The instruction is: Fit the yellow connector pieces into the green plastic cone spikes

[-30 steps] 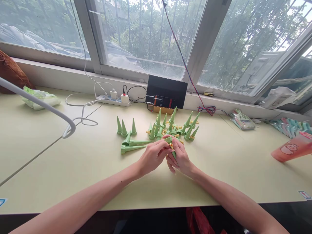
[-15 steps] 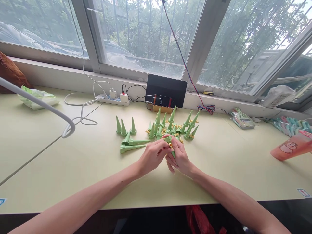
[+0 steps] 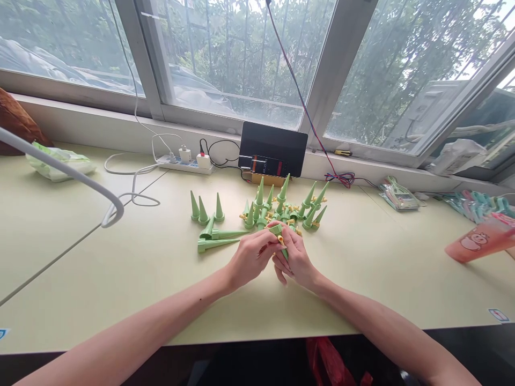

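Observation:
Both hands meet at the middle of the table around one green spike (image 3: 276, 230), wide end up and tip pointing down. My right hand (image 3: 298, 256) is wrapped round its body. My left hand (image 3: 252, 254) pinches at a small yellow valve (image 3: 280, 239) on its side; the fingertips partly hide the contact. Just behind the hands stands a cluster of green spikes (image 3: 283, 190), many with yellow valves. To the left, three green spikes (image 3: 202, 212) stand upright, and several more (image 3: 217, 244) lie in front of them.
A dark tablet (image 3: 281, 145) leans by the window, a phone in front. Left of it is a power strip (image 3: 185, 164) with cables. A white curved bar (image 3: 72, 172) crosses the left. A pink cup (image 3: 478, 239) lies at the right, near small packets (image 3: 400, 195).
The view has shifted very slightly. Both hands keep the same hold on the green spike and its yellow valve.

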Available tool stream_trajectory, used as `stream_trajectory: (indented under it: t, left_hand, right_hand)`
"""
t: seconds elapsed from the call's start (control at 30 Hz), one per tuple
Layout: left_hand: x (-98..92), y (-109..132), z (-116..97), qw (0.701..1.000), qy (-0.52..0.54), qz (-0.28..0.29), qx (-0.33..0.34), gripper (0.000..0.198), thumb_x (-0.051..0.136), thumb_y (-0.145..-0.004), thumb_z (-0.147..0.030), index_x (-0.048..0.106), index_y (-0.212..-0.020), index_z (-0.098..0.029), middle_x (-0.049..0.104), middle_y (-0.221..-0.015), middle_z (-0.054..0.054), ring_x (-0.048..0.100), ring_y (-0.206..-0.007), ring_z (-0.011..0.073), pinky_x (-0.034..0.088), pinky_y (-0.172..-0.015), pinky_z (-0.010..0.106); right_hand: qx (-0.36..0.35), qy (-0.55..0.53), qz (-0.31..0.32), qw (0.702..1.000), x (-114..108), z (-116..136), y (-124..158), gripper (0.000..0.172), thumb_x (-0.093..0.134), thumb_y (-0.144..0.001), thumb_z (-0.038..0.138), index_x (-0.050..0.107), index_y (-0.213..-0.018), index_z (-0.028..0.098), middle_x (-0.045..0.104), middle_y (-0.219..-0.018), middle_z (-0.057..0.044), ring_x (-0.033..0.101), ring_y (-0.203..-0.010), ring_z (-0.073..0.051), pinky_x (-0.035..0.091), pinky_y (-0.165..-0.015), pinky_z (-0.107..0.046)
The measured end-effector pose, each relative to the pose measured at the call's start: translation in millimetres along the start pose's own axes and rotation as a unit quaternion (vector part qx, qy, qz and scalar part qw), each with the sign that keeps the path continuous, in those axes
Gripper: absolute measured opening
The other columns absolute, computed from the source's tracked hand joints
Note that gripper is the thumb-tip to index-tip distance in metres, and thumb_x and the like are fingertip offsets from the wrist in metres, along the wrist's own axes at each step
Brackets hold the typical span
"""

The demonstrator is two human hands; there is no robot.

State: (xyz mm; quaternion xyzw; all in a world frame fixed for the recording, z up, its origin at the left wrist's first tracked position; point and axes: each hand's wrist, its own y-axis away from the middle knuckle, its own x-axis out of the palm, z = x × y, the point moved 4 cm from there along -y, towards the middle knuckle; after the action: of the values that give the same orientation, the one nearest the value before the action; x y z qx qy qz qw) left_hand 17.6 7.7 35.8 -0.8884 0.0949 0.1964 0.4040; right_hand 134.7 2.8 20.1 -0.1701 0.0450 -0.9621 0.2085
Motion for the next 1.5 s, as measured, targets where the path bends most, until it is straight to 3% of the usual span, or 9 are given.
stream_trajectory:
  t: [0.7, 1.0, 1.2, 1.37, 1.5]
  left_hand:
    - [-0.6, -1.8, 5.3, 0.999, 0.007, 0.041, 0.003, 0.024, 0.063, -0.091, -0.03, 0.054, -0.074, -0.016, 0.055, -0.07, -0.002, 0.05, -0.057, 0.0071, 0.044, -0.054, 0.019]
    - [-1.8, -2.2, 4.5, 0.999, -0.003, 0.045, 0.027, 0.025, 0.064, -0.091, -0.034, 0.053, -0.076, -0.017, 0.055, -0.069, -0.002, 0.049, -0.055, 0.0072, 0.043, -0.052, 0.019]
    - [-6.3, -2.4, -3.6, 0.996, -0.001, -0.018, 0.082, 0.026, 0.046, -0.099, -0.025, 0.051, -0.075, -0.018, 0.051, -0.066, -0.002, 0.046, -0.053, 0.0076, 0.04, -0.052, 0.02]
    - [-11.2, -4.7, 2.0, 0.997, 0.032, -0.065, -0.01, 0.014, 0.043, -0.101, -0.026, 0.051, -0.093, -0.018, 0.055, -0.077, -0.002, 0.047, -0.046, 0.0035, 0.037, -0.046, 0.018]
    - [-8.8, -8.3, 7.6, 0.997, 0.066, -0.02, -0.043, 0.012, 0.047, -0.1, -0.028, 0.054, -0.098, -0.018, 0.059, -0.094, 0.002, 0.05, -0.048, 0.0015, 0.039, -0.043, 0.015]
  right_hand:
    - [0.0, 0.02, -0.006, 1.0, -2.2, -2.6, -2.3, 0.051, 0.041, -0.098, 0.059, 0.048, -0.131, 0.021, 0.032, -0.038, 0.015, 0.022, -0.025, -0.007, 0.044, -0.025, -0.021]
    - [-0.006, 0.008, 0.0, 1.0, -2.5, -3.2, -1.7, 0.046, 0.04, -0.101, 0.054, 0.048, -0.131, 0.021, 0.036, -0.036, 0.014, 0.023, -0.024, -0.007, 0.044, -0.025, -0.021]
    - [-0.021, -0.011, -0.013, 1.0, 1.8, -0.5, 0.8, 0.049, 0.039, -0.101, 0.055, 0.044, -0.138, 0.022, 0.036, -0.037, 0.014, 0.021, -0.026, -0.007, 0.043, -0.025, -0.02]
    - [-0.022, -0.02, -0.013, 0.999, 2.7, 0.9, 1.1, 0.055, 0.04, -0.101, 0.056, 0.04, -0.144, 0.021, 0.037, -0.04, 0.014, 0.021, -0.026, -0.007, 0.042, -0.025, -0.02]
    - [-0.018, -0.027, -0.007, 0.999, 1.4, -1.9, 0.7, 0.057, 0.04, -0.101, 0.056, 0.038, -0.146, 0.021, 0.037, -0.039, 0.014, 0.021, -0.026, -0.007, 0.043, -0.025, -0.021]
